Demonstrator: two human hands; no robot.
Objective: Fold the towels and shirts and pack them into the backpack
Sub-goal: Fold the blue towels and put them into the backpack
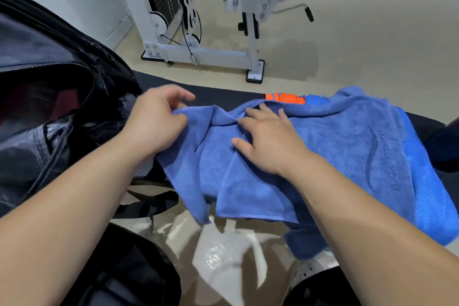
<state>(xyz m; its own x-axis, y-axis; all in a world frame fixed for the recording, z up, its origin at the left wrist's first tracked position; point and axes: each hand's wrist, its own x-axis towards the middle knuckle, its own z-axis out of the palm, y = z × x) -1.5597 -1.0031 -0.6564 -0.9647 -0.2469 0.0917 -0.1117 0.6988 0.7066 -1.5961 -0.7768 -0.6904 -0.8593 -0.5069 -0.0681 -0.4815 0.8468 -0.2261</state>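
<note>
A blue microfibre towel (335, 146) with a dark printed logo lies crumpled across a black bench (223, 97), part of it hanging over the near edge. My left hand (156, 122) pinches the towel's left corner between thumb and fingers. My right hand (268, 139) lies flat on the towel's middle, fingers spread and pressing the cloth down. An open black backpack (49, 87) stands at the left, its zipped mouth gaping toward me. An orange and blue garment (285, 98) peeks out behind the towel.
A brighter blue mesh cloth (427, 204) lies under the towel at the right. A white weight machine (203, 32) with a black padded seat stands on the beige floor behind. My dark-clothed knees sit at the bottom of the view.
</note>
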